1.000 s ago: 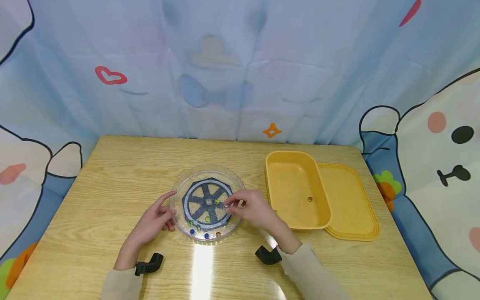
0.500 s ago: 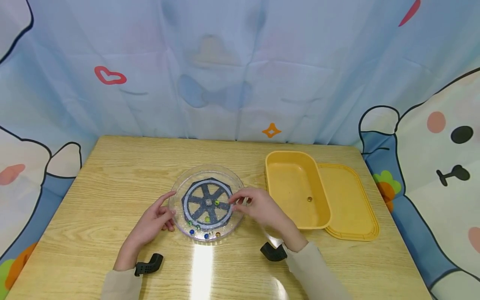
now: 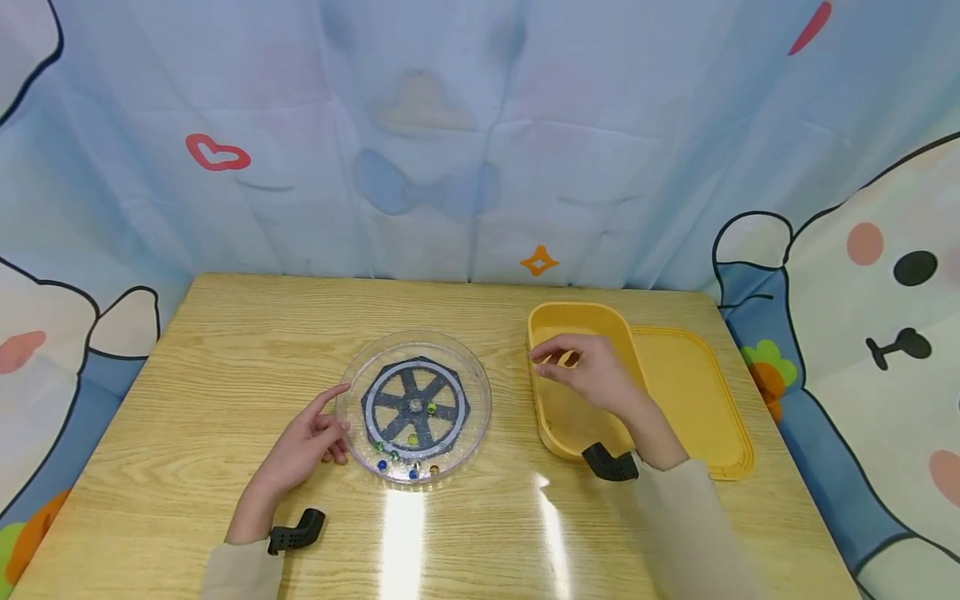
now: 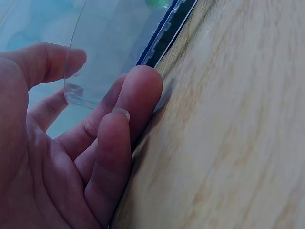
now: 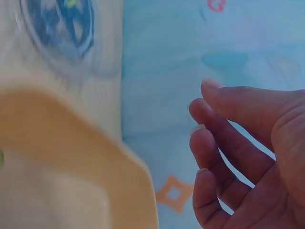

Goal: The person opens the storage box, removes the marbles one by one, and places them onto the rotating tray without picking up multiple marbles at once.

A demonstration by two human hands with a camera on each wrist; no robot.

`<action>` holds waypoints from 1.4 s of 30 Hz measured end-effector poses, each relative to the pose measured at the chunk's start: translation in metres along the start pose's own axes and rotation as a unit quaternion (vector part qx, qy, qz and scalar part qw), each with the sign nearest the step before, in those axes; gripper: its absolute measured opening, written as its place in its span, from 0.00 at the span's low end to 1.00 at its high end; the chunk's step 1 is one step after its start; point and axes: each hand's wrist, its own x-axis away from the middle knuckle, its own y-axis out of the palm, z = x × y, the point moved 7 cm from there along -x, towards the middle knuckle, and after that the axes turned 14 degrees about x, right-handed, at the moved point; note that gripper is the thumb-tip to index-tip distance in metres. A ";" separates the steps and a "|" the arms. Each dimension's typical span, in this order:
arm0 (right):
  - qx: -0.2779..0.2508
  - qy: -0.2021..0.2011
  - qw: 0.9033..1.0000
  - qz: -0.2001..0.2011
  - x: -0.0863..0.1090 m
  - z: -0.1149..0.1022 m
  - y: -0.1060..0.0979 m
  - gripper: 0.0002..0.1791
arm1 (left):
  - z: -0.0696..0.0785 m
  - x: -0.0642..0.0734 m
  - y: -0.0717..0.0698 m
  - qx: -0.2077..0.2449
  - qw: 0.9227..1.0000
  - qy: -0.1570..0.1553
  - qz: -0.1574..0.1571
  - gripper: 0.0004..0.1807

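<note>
On the table lies a round clear dish [image 3: 480, 433] with a dark wheel-shaped pattern in it. Several small marbles are inside, among them a blue marble [image 3: 382, 465], an orange marble [image 3: 434, 470] and a yellow-green marble [image 3: 412, 439]. My left hand [image 3: 303, 442] rests at the dish's left side, its extended index fingertip at the rim. In the left wrist view, fingertips touch the clear wall [image 4: 102, 52]. My right hand [image 3: 588, 367] is over a yellow box [image 3: 570, 310], fingers loosely bent. The right wrist view shows nothing between thumb and fingers [image 5: 228, 102].
A yellow lid [image 3: 697, 392] lies partly under the box's right side. A small marble [image 3: 548, 425] shows near the box's left wall. The wooden table [image 3: 285, 325] ends at a printed curtain [image 3: 300, 208] behind.
My right hand has left the dish's right side, where its fingertips pinched a small marble, and moved right over the yellow box. The left hand stays at the dish.
</note>
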 end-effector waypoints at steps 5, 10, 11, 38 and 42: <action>-0.004 0.029 0.999 -0.027 -0.001 0.032 -0.010 0.09 | 0.001 0.000 0.000 0.003 1.000 0.003 0.000 0.32; 0.004 0.038 0.998 -0.050 -0.002 0.057 -0.007 0.08 | 0.001 0.001 0.000 0.005 1.000 0.004 -0.001 0.32; 0.004 0.038 0.997 -0.060 -0.002 0.062 -0.005 0.08 | 0.001 0.001 0.000 0.005 1.000 0.004 -0.001 0.32; -0.026 -0.022 0.929 -0.368 -0.005 0.071 0.076 0.09 | -0.003 -0.002 -0.002 -0.007 1.000 -0.006 0.011 0.31; -0.003 -0.022 0.929 -0.369 -0.006 0.068 0.078 0.09 | -0.003 -0.003 -0.002 -0.005 1.000 -0.005 0.009 0.31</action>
